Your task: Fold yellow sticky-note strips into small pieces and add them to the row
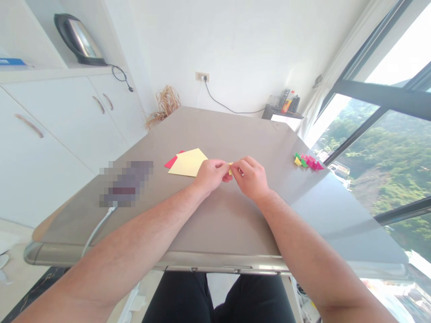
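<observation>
Between my fingertips is a small piece of folded yellow paper, mostly hidden by the fingers. My left hand pinches it from the left, and my right hand grips its other side; both are closed. Just left of my left hand lie yellow paper sheets, with a red sheet sticking out from under them. Toward the table's right edge sits a cluster of small folded paper pieces in green, yellow and pink.
On the left of the grey table lies a blurred-out device with a white cable. A small cabinet with bottles stands behind the far right corner. Dried stalks rise beyond the far left edge. Windows line the right side.
</observation>
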`<state>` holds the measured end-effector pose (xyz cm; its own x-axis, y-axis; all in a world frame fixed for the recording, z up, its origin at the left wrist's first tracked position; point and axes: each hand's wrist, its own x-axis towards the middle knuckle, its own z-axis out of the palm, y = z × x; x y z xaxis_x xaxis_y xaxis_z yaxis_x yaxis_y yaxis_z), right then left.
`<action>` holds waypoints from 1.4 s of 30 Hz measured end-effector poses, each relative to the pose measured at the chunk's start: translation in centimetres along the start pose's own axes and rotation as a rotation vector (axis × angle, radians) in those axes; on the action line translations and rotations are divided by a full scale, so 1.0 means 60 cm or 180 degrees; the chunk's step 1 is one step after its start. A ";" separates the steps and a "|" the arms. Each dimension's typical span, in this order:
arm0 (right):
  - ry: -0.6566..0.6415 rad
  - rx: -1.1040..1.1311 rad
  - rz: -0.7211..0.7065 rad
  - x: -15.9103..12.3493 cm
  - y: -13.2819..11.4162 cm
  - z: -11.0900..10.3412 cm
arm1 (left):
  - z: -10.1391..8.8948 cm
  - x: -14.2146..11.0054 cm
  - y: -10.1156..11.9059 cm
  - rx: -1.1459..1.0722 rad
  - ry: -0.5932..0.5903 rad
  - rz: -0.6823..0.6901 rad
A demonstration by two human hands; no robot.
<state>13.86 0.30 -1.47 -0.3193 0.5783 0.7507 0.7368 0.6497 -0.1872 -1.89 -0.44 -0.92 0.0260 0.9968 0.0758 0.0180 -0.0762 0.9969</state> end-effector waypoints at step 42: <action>-0.0141 0.0157 0.0080 -0.012 0.007 0.007 | 0.004 -0.001 -0.001 -0.0194 0.0071 -0.0471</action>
<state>14.13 0.35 -2.36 -0.3280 0.6153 0.7168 0.7149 0.6577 -0.2375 -1.68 -0.48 -0.99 0.0052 0.9974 -0.0723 -0.0408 0.0724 0.9965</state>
